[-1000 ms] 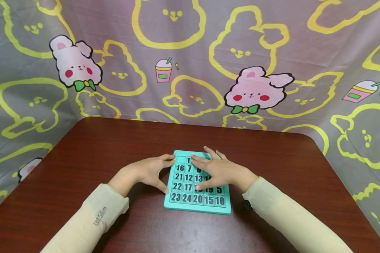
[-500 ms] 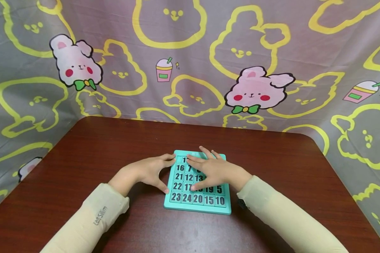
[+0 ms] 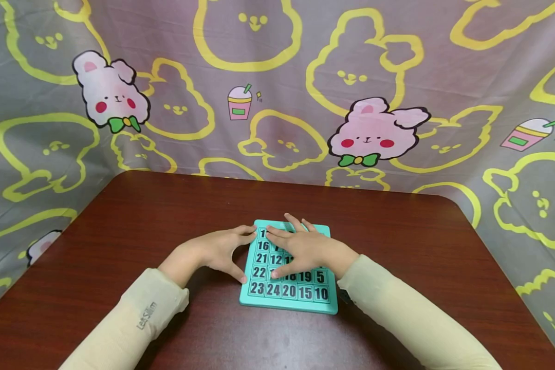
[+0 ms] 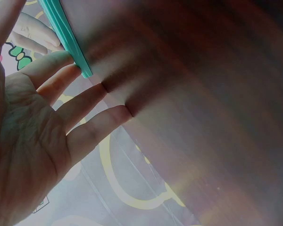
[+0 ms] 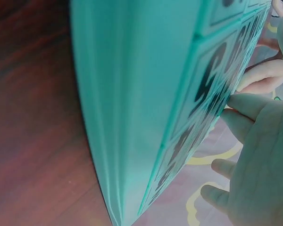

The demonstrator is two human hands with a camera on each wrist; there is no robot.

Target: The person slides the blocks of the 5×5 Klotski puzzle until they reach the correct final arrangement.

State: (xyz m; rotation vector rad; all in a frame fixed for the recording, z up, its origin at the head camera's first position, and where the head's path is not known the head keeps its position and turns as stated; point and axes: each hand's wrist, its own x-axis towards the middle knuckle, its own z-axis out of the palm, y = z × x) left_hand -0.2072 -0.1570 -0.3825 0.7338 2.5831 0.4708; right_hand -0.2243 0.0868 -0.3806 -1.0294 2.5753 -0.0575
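A turquoise number slide puzzle (image 3: 289, 292) lies flat on the table, its pale tiles printed with black numbers. My left hand (image 3: 217, 250) rests along its left edge, thumb at the lower part and fingers at the upper corner. In the left wrist view, two fingertips of the left hand (image 4: 35, 127) touch the turquoise side, while two others reach past it to the table. Spread fingers of my right hand (image 3: 307, 250) lie over the upper tiles, index finger on the top row. That hand (image 5: 262, 155) touches the tile face in the right wrist view. It hides several upper-right tiles.
The brown wooden table (image 3: 176, 200) has rounded far corners. A cloth curtain (image 3: 277, 92) with bear and rabbit prints hangs behind it and along both sides. Pale sleeves (image 3: 134, 318) cover both forearms.
My right hand has slid leftward across the board. Along with it, a top-row tile has moved left into the gap at the upper-left corner. The left hand has stayed still.
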